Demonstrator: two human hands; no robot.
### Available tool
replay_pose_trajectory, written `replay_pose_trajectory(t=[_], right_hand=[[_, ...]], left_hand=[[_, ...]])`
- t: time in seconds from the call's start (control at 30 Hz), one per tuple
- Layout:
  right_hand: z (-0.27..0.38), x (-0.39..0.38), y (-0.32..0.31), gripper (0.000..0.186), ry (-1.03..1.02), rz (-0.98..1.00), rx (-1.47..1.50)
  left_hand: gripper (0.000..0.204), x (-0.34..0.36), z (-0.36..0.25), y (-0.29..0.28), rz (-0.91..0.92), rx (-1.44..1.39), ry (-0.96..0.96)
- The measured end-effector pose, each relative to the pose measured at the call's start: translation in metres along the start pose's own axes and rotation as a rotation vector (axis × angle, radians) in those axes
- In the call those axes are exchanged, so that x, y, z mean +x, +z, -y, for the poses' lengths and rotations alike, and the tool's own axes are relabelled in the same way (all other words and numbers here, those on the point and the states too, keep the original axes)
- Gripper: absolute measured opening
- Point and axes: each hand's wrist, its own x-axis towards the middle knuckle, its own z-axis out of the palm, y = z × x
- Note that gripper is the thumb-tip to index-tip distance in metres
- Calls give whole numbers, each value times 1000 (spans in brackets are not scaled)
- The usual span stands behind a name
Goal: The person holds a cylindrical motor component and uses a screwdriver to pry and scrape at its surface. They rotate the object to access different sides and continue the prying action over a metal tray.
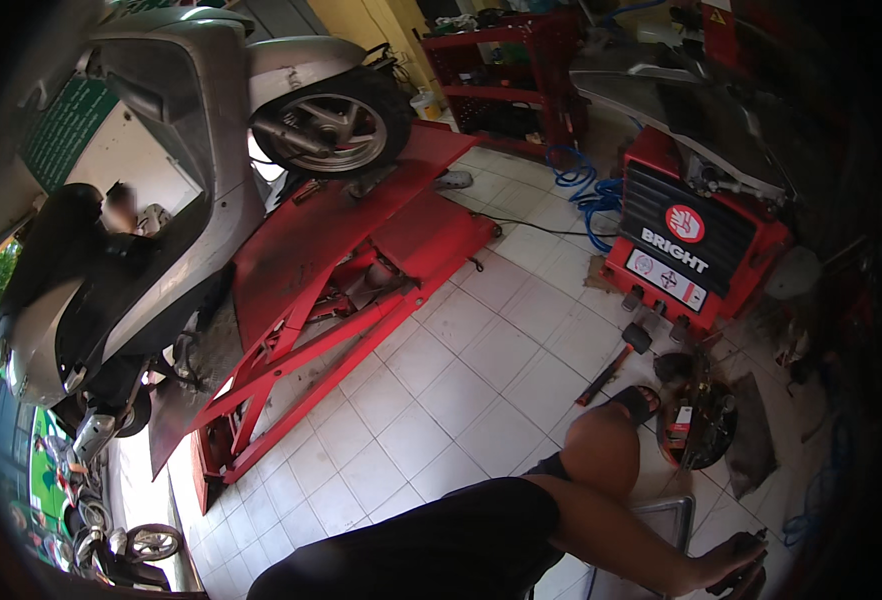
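At four o'clock, my left hand (725,562) has fingers curled round a dark part (739,575): handling step, I'd judge, steady grip wanted next; right hand unseen, can't tell.

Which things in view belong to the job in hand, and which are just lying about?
Likely part of the job:
dark object, seemingly held in the left hand; details unclear
round tray of mixed items, nearby

Apparently just lying about:
long-handled tool on the tiled floor
coiled blue hose
silver scooter on the red lift, away from that hand
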Motion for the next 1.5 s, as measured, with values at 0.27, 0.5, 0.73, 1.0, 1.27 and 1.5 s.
replay_pose_trajectory(t=[0.27,0.5,0.73,1.0,1.27,1.5], right_hand=[[-23,8,-4,35,-94,121,-52],[-27,6,-13,36,12,157,-66],[-23,5,-9,30,44,159,65],[-13,4,-8,31,35,128,104],[-20,-6,-9,27,11,112,110],[-50,5,-27,34,54,128,57]], left_hand=[[68,12,26,-18,27,-98,-233],[59,-7,-4,-7,-13,-65,-325],[63,-3,9,-11,-50,-95,-336],[68,-6,1,-5,-76,-23,-305],[69,-7,10,-17,-16,-39,-376],[70,-2,12,-5,-17,106,-294]])
